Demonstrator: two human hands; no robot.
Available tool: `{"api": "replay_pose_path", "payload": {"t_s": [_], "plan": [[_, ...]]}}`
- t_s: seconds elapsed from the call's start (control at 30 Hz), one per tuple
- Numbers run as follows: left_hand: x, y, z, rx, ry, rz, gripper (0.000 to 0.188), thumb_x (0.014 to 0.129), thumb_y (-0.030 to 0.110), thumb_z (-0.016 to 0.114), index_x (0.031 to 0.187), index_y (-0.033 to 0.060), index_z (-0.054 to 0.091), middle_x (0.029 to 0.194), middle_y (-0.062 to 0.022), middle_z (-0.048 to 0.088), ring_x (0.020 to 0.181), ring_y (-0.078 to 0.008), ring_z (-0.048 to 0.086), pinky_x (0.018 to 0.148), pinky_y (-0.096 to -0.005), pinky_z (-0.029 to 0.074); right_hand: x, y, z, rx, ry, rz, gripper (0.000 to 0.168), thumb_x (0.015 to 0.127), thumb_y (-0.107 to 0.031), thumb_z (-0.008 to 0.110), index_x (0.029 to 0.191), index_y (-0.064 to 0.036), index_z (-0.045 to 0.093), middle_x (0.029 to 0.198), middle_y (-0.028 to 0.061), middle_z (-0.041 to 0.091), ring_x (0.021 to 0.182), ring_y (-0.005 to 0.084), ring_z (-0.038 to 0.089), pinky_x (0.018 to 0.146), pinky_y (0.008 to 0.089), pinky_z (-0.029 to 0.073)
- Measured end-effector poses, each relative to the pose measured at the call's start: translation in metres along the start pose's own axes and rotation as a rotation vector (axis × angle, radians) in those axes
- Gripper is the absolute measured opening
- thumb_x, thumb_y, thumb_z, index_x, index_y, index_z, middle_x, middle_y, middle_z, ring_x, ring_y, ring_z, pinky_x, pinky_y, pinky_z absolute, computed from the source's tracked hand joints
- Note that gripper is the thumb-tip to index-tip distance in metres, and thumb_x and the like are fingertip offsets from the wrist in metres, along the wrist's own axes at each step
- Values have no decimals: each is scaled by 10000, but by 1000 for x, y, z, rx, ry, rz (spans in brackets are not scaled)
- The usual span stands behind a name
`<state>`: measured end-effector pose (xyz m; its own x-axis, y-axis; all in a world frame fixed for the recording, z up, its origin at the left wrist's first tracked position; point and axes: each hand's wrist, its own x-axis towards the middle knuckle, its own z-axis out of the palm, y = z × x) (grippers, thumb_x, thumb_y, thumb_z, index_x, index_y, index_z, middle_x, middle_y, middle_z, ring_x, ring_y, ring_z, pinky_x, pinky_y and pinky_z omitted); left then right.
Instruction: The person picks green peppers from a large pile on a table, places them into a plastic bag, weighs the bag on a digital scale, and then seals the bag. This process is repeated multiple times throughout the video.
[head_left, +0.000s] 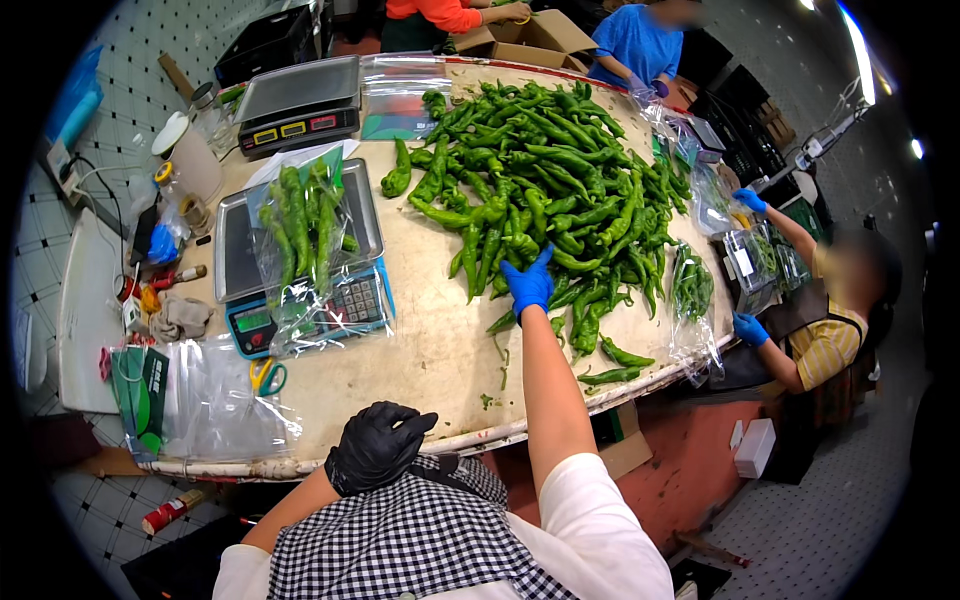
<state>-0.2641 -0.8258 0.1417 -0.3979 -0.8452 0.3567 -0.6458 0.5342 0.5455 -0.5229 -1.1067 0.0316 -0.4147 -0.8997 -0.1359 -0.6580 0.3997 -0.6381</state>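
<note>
A large heap of long green peppers (555, 180) covers the middle of the table. My right hand (529, 283), in a blue glove, reaches to the heap's near edge. Its thumb and fingers are spread against the peppers, and no pepper is clearly held. My left hand (379, 444), in a black glove, rests curled by the table's front edge at my waist, with nothing visible in it. To the left, a clear bag of peppers (304, 225) lies over a digital scale (229, 240), partly covering its lit display and keypad.
Flat plastic bags (217, 397) and scissors (268, 377) lie front left. Behind stand a second scale (300, 86) and more bags (405, 97). Another bagged portion of peppers (691, 289) lies right. A co-worker in blue gloves (817, 315) sits right; two people work across the table.
</note>
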Motion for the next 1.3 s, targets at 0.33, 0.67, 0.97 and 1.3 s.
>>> {"api": "replay_pose_path", "payload": {"t_s": [0.33, 0.67, 0.97, 1.3], "plan": [[9, -16, 8, -84, -23, -103, 446, 761, 61, 719, 1185, 180, 647, 925, -71, 650, 777, -247, 637, 638, -363, 535, -37, 48, -23, -5, -476, -421, 556, 699, -302, 815, 1158, -92, 584, 1033, 131, 687, 987, 288, 653, 890, 365, 485], [16, -13, 7, -123, -89, -144, 407, 785, 71, 700, 1182, 139, 643, 960, -120, 672, 791, -290, 651, 657, -386, 542, -61, -6, -56, -723, -492, -1423, 145, 783, -88, 615, 909, -130, 674, 868, 89, 651, 827, 296, 663, 726, 406, 519], [18, 1, 0, -192, -35, -194, 381, 766, -29, 694, 1119, 113, 684, 978, -131, 659, 850, -298, 667, 728, -362, 535, -32, 10, 22, -737, -365, -1726, 123, 874, -155, 553, 984, -158, 607, 1365, 105, 529, 1195, 329, 552, 963, 418, 472], [6, -15, 23, -582, -122, -337, 642, 739, 99, 795, 1309, 108, 500, 1170, -113, 591, 992, -247, 606, 810, -352, 515, -115, -22, -88, -43, -121, -1001, 868, 671, -306, 807, 1408, -121, 387, 1043, 168, 592, 946, 365, 589, 814, 447, 489]]}}
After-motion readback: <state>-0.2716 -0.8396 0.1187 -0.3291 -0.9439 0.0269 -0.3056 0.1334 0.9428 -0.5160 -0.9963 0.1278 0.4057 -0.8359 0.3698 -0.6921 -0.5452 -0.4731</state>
